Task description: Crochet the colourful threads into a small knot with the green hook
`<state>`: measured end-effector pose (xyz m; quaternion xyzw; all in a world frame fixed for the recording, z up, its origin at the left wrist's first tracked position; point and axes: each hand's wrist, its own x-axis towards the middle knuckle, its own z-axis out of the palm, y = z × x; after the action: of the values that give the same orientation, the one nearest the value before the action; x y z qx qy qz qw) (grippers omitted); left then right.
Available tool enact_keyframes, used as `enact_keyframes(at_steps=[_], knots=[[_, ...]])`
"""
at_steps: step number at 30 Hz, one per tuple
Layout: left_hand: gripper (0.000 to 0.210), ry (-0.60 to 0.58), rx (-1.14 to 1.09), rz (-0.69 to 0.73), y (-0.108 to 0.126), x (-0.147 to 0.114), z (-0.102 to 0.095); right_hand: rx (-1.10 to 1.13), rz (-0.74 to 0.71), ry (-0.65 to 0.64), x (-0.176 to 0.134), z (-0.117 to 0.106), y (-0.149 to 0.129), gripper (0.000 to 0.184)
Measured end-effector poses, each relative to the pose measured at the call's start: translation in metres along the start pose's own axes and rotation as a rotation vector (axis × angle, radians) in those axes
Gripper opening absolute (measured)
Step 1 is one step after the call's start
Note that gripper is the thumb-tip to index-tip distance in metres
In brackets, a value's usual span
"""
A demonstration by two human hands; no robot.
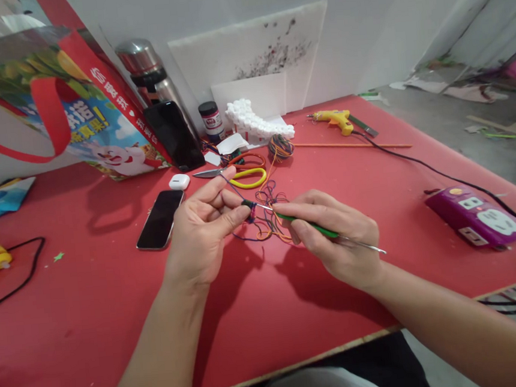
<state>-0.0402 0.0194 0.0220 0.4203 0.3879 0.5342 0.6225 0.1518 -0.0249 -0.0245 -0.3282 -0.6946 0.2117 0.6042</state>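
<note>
Between thumb and fingers, my left hand (pixel 204 222) pinches a small dark crochet piece (pixel 251 211) with purple and pink in it. A strand of dark yarn runs up over its raised index finger. My right hand (pixel 340 231) is closed round a crochet hook (pixel 322 230) with a green grip and metal ends. The hook's tip meets the crochet piece; whether it passes through a loop is too small to tell. Loose multicoloured yarn (pixel 272 222) lies tangled on the table below, trailing from a yarn ball (pixel 280 148) farther back.
On the red table (pixel 116 326), scissors (pixel 249 173), a phone (pixel 161 220) and a white earbud case (pixel 179 182) lie near my left hand. Behind stand a gift bag (pixel 112 128), a propped phone (pixel 174 136) and a thermos (pixel 140 58). A glue gun (pixel 335 119) and a purple power strip (pixel 479 216) are rightward.
</note>
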Motion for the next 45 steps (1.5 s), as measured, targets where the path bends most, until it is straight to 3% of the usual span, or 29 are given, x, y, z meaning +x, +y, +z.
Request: enact_keyframes(at_steps=[10, 26, 37, 45], knots=[[0.055, -0.052, 0.076, -0.012, 0.004, 0.003, -0.01, 0.041, -0.007, -0.006, 0.001, -0.001, 0.0, 0.03], [0.055, -0.056, 0.285, 0.031, 0.008, 0.003, -0.016, 0.093, 0.098, -0.042, 0.009, -0.008, -0.002, 0.025], [0.048, -0.189, 0.458, 0.094, 0.01, 0.001, -0.018, 0.149, 0.155, -0.108, 0.017, -0.021, 0.0, 0.027], [0.041, -0.269, 0.515, 0.045, 0.016, -0.003, -0.015, 0.237, 0.236, -0.182, 0.021, -0.03, 0.006, 0.022]])
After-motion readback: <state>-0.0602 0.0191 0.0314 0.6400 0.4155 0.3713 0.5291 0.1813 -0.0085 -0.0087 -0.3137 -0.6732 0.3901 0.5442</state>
